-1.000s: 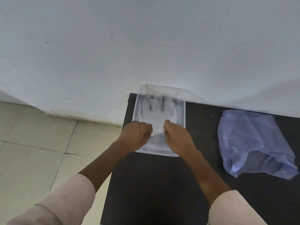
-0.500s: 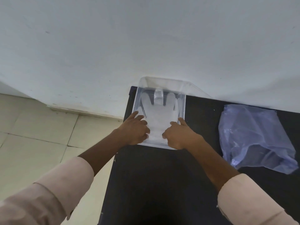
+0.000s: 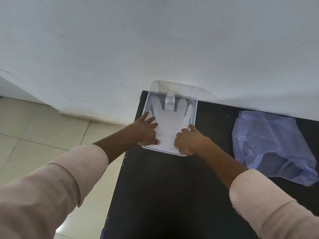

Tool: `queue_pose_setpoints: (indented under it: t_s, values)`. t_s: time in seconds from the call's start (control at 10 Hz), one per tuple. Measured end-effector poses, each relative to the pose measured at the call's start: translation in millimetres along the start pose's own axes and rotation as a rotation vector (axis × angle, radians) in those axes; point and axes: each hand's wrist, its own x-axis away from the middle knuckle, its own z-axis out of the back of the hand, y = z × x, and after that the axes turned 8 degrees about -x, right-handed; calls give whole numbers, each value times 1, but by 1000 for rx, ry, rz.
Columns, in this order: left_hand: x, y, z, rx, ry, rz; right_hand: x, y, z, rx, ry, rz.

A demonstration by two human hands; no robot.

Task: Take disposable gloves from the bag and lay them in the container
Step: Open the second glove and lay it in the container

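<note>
A clear plastic container (image 3: 196, 107) sat at the far left corner of a black table (image 3: 172, 195), against a white wall (image 3: 155, 40). A see-through disposable glove (image 3: 168, 125) lay flat inside the container, fingers pointing toward the wall, one finger tip curled up at the far end. The left hand (image 3: 145, 131) rested on the glove's left side, fingers spread and flat, thumb along the near rim. The right hand (image 3: 188, 141) sat at the glove's right near edge, fingers loosely curled, pressing down; could not tell if it pinched anything. Both forearms came out of light pink sleeves (image 3: 269, 204). A crumpled bluish plastic bag (image 3: 271, 144) lay on the table well to the right of the container, apart from both hands. Tiled floor (image 3: 34, 131) showed at left.
</note>
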Motion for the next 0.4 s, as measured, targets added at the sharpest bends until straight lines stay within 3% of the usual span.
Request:
queue_pose_setpoints:
  t_s: [0.2, 0.3, 0.4]
  values:
    - [14, 0, 6, 220, 209, 55, 10, 3, 1, -218, 279, 80]
    - [26, 10, 8, 717, 475, 151, 22, 4, 1, -524, 386, 116]
    - [31, 16, 17, 959, 630, 218, 29, 3, 5, -714, 474, 121]
